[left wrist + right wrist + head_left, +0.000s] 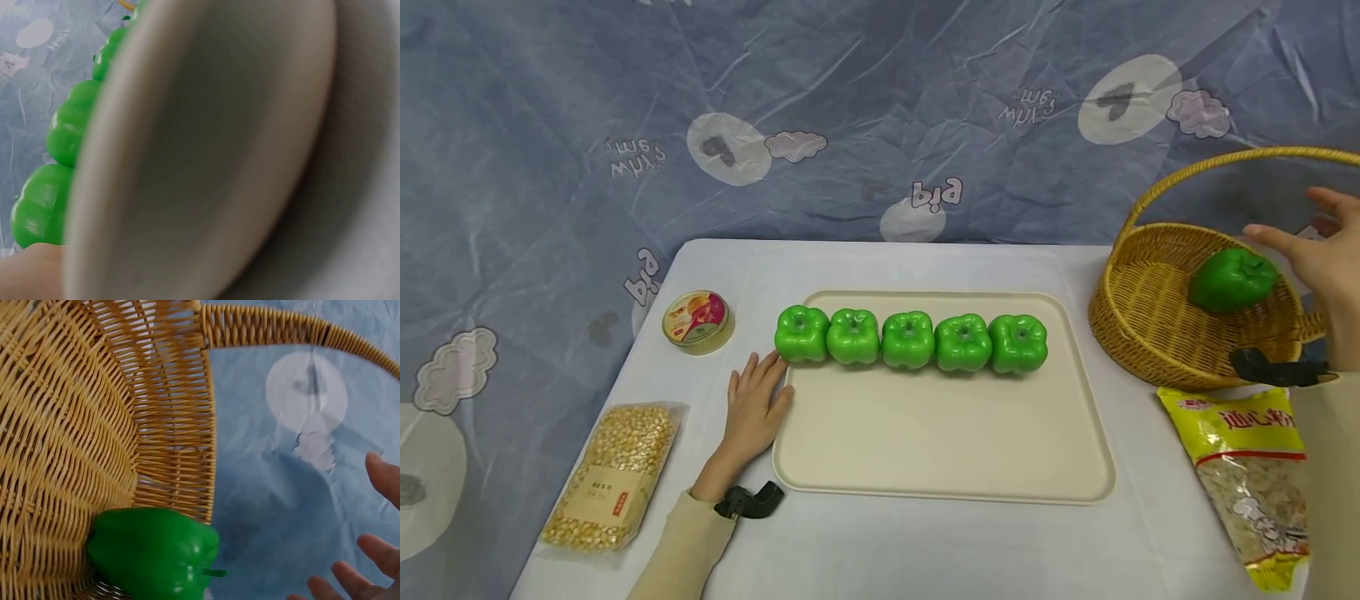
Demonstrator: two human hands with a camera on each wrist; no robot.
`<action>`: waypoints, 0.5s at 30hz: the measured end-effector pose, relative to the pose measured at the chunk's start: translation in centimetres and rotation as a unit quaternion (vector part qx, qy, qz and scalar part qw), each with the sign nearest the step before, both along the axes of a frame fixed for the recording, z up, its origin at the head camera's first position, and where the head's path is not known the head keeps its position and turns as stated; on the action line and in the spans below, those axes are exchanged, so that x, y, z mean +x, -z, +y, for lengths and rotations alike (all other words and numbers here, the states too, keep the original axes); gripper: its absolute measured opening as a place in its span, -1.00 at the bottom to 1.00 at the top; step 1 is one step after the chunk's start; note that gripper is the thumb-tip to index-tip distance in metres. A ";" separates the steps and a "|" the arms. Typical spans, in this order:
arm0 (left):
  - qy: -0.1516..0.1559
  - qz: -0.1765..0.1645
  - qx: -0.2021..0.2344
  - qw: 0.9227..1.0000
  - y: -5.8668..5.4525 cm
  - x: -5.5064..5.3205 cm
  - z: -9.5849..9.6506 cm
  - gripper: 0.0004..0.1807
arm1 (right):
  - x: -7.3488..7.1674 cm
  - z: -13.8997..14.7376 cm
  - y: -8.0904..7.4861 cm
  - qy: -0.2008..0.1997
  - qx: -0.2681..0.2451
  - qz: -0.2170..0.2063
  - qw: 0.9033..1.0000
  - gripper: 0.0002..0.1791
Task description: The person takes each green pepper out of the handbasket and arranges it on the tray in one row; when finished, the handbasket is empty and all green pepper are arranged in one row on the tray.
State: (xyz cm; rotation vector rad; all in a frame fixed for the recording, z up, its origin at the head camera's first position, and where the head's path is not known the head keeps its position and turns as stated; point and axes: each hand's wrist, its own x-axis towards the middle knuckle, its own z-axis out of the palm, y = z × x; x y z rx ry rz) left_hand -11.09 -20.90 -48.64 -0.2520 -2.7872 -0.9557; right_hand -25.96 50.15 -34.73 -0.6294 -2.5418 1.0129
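Observation:
Several green bell peppers (908, 340) stand side by side in a row along the far part of a cream tray (940, 442). My left hand (752, 417) lies flat with fingers extended at the tray's left edge, its fingertips close to the leftmost pepper (802, 334). In the left wrist view the tray rim (125, 137) hides most of the scene. On the right, a wicker basket (1157, 317) holds one green bell pepper (1234, 280), also seen in the right wrist view. Above the basket's right side hovers my right hand (1330, 250), fingers spread and holding nothing.
A round tin (698, 322) sits at the far left of the white table. Nearer lies a bag of corn kernels (613, 475). A yellow pasta bag (1247, 475) lies in front of the basket, partly behind my right sleeve. The tall basket handle (1195, 171) arches over the basket.

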 end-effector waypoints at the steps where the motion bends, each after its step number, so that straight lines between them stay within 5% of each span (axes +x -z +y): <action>1: 0.000 -0.001 0.000 1.000 0.0 0.0 0.0 -0.47 | 0.0 -0.1 -0.1 0.009 -0.006 0.001 1.000 -0.08; 8: -0.001 -0.005 -0.003 1.000 0.0 0.0 0.1 -0.47 | 0.3 -1.8 -0.6 0.059 -0.060 -0.022 0.996 -0.11; 15: 0.000 -0.005 -0.003 1.000 0.0 0.0 0.1 -0.46 | -4.0 6.6 5.3 0.064 -0.086 -0.006 0.994 0.01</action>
